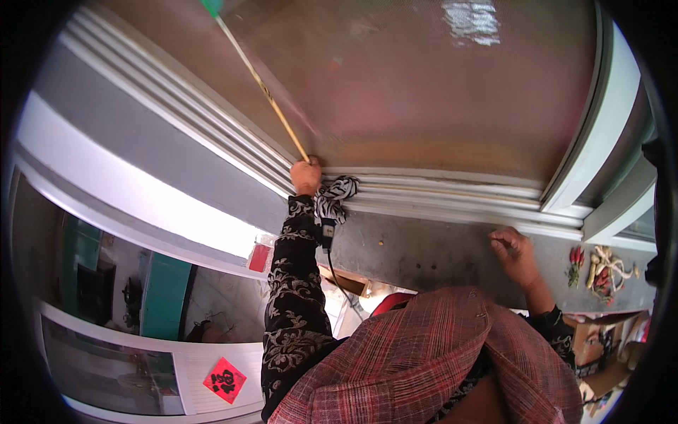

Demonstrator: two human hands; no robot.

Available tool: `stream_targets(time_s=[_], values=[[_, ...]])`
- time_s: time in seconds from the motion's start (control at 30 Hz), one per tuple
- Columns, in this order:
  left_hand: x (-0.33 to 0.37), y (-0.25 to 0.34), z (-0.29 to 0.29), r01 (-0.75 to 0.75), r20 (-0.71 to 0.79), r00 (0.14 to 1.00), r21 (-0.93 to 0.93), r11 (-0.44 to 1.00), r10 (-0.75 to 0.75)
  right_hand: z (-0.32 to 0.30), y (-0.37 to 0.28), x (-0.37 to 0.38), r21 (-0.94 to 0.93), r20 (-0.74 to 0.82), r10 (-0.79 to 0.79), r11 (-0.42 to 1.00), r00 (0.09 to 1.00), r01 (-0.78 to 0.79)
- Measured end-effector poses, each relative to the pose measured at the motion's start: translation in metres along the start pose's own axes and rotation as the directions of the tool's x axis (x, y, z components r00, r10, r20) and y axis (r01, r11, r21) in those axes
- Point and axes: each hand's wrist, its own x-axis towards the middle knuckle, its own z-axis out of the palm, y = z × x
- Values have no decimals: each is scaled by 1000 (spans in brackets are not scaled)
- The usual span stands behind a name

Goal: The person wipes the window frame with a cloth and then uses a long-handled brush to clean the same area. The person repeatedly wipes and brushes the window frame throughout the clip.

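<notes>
My left hand is closed round the lower end of a thin yellowish stick. The stick slants up and away to the left along a window screen. Its far end is green and cut off by the picture's top edge, so I cannot tell its full shape. A crumpled black-and-white striped cloth lies beside my left wrist on the window track. Over the grey sill, my right hand has its fingers curled in, with nothing visible in them.
Red chillies and dried pale stalks lie at the sill's right end. A small black device with a cord hangs by my left forearm. White window frames stand at the right. Cardboard boxes sit below.
</notes>
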Motion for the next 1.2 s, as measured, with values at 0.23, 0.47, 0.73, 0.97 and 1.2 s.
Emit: stream_targets(time_s=[0.23,0.47,0.73,0.97,1.2], values=[[-45,51,18,-332,30,943,202,921,333,2,6,-5,144,9,46,988,999,-47],[-79,99,11,-477,83,876,17,879,475,13,-39,24,111,82,-71,992,994,61],[-119,116,11,-515,260,825,-21,857,502,73,-94,133,255,46,-69,965,997,55],[-128,75,-7,-619,152,729,-270,738,667,112,-82,168,309,187,84,941,979,-140],[-101,-6,-16,-549,180,825,33,835,535,168,-75,181,398,234,-164,915,958,59]])
